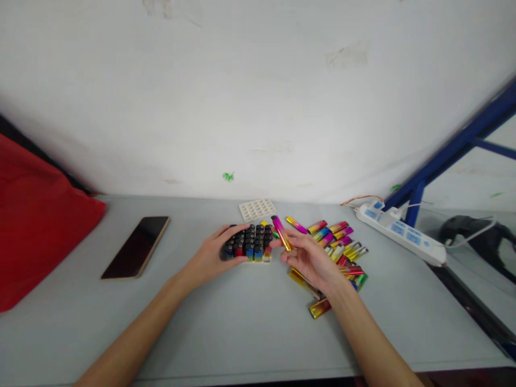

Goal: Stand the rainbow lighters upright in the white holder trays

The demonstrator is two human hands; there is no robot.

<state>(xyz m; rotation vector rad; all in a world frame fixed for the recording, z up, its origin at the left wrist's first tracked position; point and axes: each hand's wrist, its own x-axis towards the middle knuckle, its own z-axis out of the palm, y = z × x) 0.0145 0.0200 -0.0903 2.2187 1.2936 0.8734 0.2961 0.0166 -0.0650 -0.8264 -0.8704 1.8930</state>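
My left hand (207, 253) is closed around the left side of a rack of upright, black-topped tubes (250, 236). The tubes stand close together in rows, and their lower sides show blue, yellow and red. A white edge of the rack shows at its front. Just right of it, my right hand (308, 258) pinches a shiny magenta-and-gold tube (282, 234) with a black end, held tilted. Beside and under my right hand lies a loose pile of shiny coloured tubes (341, 232); my hand and forearm hide part of it.
A white tray with holes (257, 209) lies behind the rack near the wall. To the left are a dark phone (136, 247) and a red bag (40, 215). A white power strip (403, 234) with cables lies at the right, beside a blue metal frame (447, 145).
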